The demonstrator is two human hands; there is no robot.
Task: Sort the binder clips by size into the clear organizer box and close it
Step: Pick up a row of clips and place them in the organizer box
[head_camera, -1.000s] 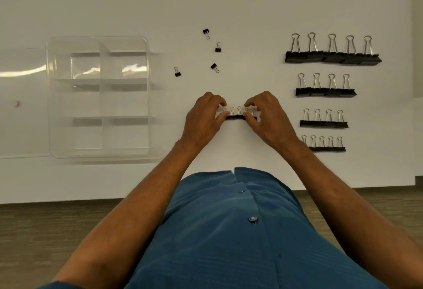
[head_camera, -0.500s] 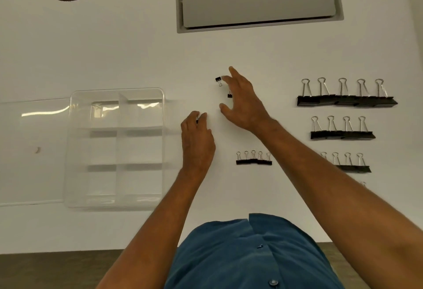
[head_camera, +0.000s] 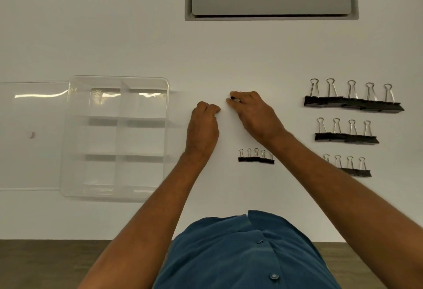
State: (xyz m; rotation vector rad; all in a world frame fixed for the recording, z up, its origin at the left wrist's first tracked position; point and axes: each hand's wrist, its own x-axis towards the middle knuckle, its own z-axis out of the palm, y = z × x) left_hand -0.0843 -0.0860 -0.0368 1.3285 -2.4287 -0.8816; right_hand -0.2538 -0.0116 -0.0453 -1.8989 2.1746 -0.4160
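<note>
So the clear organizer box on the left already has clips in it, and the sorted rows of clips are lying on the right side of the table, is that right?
Not quite. The head view shows the clear organizer box on the left with every compartment empty; no clips are in it yet. The sorted rows of clips do lie on the right side of the table.

We see a glossy clear plastic organizer box (head_camera: 117, 138), matt black binder clips with shiny wire handles (head_camera: 353, 96), and a smooth matt white table (head_camera: 137, 36).
</note>
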